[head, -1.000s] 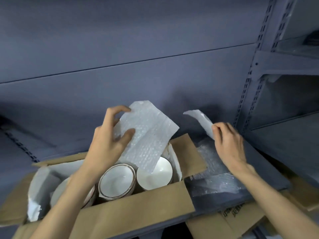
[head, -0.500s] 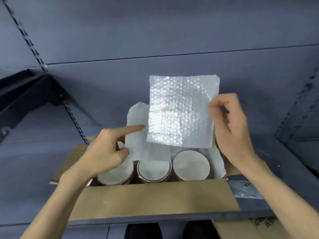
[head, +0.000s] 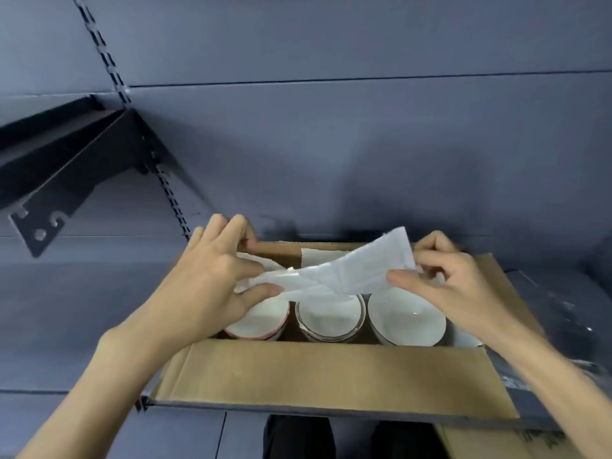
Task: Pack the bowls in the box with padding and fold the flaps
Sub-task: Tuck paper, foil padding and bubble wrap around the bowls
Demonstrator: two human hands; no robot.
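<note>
My left hand and right hand each pinch an end of a white bubble-wrap sheet, holding it above three white ceramic bowls in the open brown cardboard box on the grey shelf.

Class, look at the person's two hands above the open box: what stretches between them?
In the head view, a bubble wrap sheet spans from the left hand to the right hand, above the bowls.
</note>
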